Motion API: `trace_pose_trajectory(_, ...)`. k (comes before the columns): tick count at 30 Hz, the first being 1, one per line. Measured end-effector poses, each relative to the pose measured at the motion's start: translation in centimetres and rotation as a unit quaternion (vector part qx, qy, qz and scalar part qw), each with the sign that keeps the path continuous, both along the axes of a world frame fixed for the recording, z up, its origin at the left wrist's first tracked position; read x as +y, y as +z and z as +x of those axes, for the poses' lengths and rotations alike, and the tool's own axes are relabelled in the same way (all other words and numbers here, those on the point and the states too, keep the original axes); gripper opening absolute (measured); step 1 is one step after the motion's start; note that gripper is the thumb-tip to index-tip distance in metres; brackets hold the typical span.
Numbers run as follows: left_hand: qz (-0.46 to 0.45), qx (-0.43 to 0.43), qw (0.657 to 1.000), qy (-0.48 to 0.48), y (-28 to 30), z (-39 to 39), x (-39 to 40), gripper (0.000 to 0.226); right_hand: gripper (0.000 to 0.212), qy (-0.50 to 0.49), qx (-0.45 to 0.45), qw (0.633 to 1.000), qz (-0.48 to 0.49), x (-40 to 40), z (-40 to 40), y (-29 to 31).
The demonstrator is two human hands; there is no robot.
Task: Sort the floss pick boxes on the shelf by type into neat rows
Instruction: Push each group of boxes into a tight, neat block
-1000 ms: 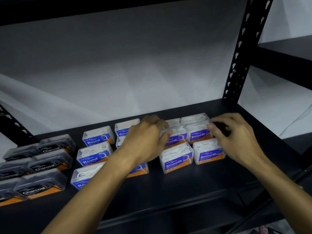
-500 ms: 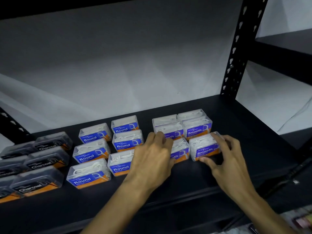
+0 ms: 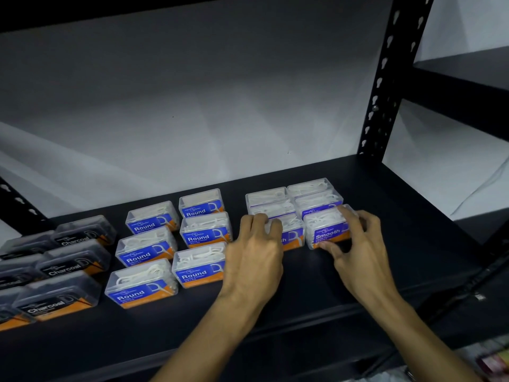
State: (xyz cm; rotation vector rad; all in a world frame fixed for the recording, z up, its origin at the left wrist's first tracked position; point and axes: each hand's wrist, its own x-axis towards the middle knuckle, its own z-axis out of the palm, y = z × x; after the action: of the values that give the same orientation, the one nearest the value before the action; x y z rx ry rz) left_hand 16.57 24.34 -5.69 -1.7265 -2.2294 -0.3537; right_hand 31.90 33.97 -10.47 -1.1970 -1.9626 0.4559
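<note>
we find the floss pick boxes laid out on the black shelf (image 3: 316, 293) in three groups by label. at the far left sit the dark charcoal boxes (image 3: 66, 260), partly cut off by the frame edge. in the middle stand six round boxes (image 3: 176, 244) in two columns of three, slightly uneven in spacing. to the right are the smooth boxes (image 3: 294, 208), two columns, packed close and touching.

the left hand (image 3: 254, 260) rests on the front smooth box of the left column (image 3: 292, 235), fingers curled over its top and left end; the label is mostly hidden behind the hand. the right hand (image 3: 355, 249) grips the front smooth box of the right column (image 3: 326, 230), fingers over its top right edge and thumb against its lower front. both front boxes sit just beside each other, flat on the shelf.

a perforated black upright (image 3: 385, 78) rises at the right rear corner, with pale sheeting (image 3: 192, 106) behind the shelf.
</note>
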Motion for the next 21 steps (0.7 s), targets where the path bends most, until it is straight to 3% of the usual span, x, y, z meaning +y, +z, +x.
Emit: trace_pose_trajectory(21, 0.024, 0.008, 1.000, 0.008, -0.26, 0.14, 0.51, 0.053, 0.093, 0.026, 0.040, 0.998, -0.027, 0.41, -0.77, 0.36)
